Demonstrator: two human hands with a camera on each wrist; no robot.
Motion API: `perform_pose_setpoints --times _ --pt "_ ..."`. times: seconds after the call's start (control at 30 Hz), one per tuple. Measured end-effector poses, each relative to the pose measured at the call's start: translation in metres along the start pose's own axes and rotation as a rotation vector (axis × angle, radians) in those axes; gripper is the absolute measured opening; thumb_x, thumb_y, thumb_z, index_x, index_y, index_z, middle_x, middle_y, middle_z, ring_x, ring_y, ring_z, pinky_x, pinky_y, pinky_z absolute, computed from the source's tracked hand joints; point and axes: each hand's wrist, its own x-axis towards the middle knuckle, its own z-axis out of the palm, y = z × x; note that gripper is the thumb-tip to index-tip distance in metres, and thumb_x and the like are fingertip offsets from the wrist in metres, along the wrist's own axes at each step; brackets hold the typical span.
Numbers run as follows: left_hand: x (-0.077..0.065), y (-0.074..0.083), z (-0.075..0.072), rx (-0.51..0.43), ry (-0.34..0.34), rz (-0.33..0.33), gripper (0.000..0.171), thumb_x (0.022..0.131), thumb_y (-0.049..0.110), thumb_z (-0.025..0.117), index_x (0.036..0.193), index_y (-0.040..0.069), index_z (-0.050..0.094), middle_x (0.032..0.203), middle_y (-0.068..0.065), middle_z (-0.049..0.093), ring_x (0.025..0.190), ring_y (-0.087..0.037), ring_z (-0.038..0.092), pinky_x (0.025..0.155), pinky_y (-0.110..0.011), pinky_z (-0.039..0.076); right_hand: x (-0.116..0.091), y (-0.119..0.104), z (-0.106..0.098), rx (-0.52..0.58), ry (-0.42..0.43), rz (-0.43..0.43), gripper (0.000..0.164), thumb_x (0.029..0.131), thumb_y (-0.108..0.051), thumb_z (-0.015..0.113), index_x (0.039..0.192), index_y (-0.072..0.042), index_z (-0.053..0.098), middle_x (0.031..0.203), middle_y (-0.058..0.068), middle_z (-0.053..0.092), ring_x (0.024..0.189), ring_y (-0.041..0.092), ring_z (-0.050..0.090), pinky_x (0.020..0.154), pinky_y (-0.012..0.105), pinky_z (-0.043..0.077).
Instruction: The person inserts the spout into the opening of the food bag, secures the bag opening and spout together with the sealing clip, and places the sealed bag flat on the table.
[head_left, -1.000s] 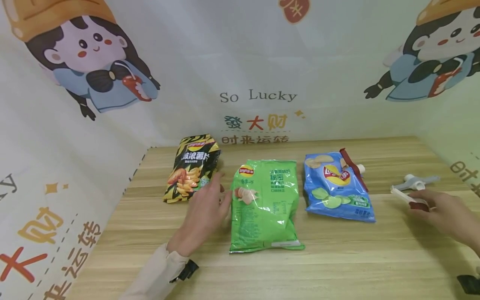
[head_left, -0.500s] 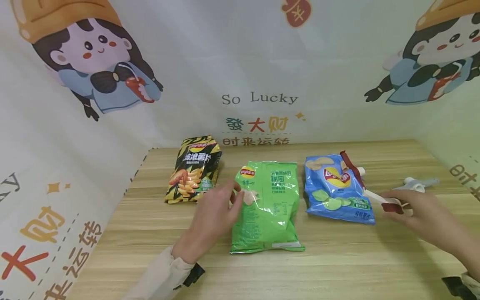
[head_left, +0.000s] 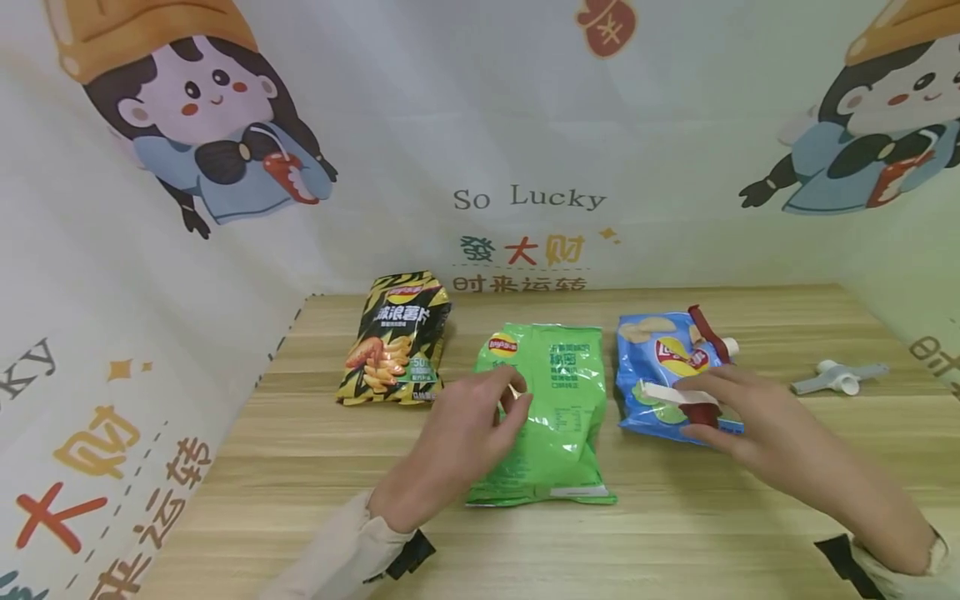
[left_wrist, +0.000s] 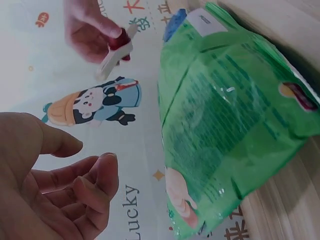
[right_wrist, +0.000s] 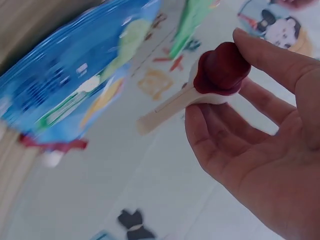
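My right hand [head_left: 772, 437] pinches a white bag-sealing clip with a dark red spout cap [right_wrist: 225, 70], its thumb on the cap and its fingers beneath. It holds the clip above a blue potato chip bag [head_left: 636, 358], partly covering the bag in the head view. A dark red strip with a white spout [head_left: 712, 333] sits across that bag's top right corner. My left hand [head_left: 457, 437] hovers over the left side of a green chip bag [head_left: 562, 417]. Its fingers are loosely curled with nothing between them, apart from the bag in the left wrist view [left_wrist: 225, 110].
A black-and-yellow chip bag [head_left: 393, 350] lies at the back left of the wooden table [head_left: 555, 550]. At the right lies a grey clip with a white spout [head_left: 840, 377]. A printed cloth [head_left: 390, 150] hangs behind and along the sides.
My right hand has carried the white and red clip leftward, from near the grey clip to above the blue bag. My left hand has moved right, over the green bag.
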Motion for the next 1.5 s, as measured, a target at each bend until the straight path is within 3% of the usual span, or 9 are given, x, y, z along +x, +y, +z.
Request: perform_pose_setpoints --times 0.2,0.57,0.7,0.9,1.17,1.5 --pt "0.004 0.009 0.006 -0.052 -0.066 -0.006 0.013 0.098 0.018 0.06 0.095 0.009 0.068 0.073 0.006 0.065 0.057 -0.002 0.051 0.055 -0.019 0.044 0.018 -0.024 0.008 0.021 0.056 -0.095 0.042 0.076 -0.012 0.087 0.114 -0.013 0.069 0.116 0.004 0.062 0.092 0.017 0.063 0.073 0.039 0.056" --pt "0.011 0.015 0.005 -0.146 -0.061 0.002 0.029 0.107 0.021 0.044 0.089 0.01 0.064 0.065 0.009 0.049 0.056 -0.005 0.046 0.052 -0.022 0.041 0.047 -0.048 0.014 0.044 0.063 -0.174 0.035 0.078 -0.01 0.085 0.11 -0.01 0.07 0.109 -0.001 0.066 0.102 0.019 0.063 0.081 0.038 0.056" --pt "0.011 0.014 0.005 -0.194 -0.073 -0.026 0.033 0.107 0.027 0.044 0.089 0.01 0.065 0.063 0.008 0.048 0.056 -0.006 0.047 0.053 -0.023 0.042 0.054 -0.054 0.017 0.04 0.071 -0.189 0.036 0.078 -0.01 0.085 0.111 -0.008 0.069 0.109 0.002 0.067 0.103 0.022 0.063 0.085 0.041 0.055" --pt "0.011 0.011 0.005 -0.291 -0.102 -0.093 0.042 0.107 0.035 0.043 0.075 0.013 0.057 0.056 0.008 0.044 0.048 -0.005 0.039 0.047 -0.023 0.036 0.054 -0.063 0.022 0.02 0.076 -0.187 0.039 0.078 -0.012 0.086 0.112 -0.009 0.069 0.112 0.005 0.065 0.102 0.023 0.061 0.082 0.04 0.055" --pt "0.01 0.006 0.003 -0.377 -0.141 -0.152 0.042 0.107 0.027 0.045 0.07 0.01 0.054 0.056 0.006 0.042 0.047 -0.006 0.034 0.047 -0.023 0.033 0.055 -0.067 0.027 -0.021 0.063 -0.204 0.042 0.079 -0.019 0.086 0.116 -0.011 0.069 0.114 0.004 0.067 0.099 0.019 0.055 0.076 0.034 0.053" --pt "0.009 0.009 -0.001 -0.519 -0.164 -0.23 0.045 0.109 0.028 0.037 0.07 0.009 0.05 0.06 0.002 0.04 0.051 -0.01 0.033 0.052 -0.025 0.034 0.058 -0.064 0.029 0.046 0.087 -0.282 0.04 0.082 -0.012 0.082 0.118 -0.01 0.065 0.102 -0.004 0.066 0.094 0.013 0.052 0.071 0.028 0.052"
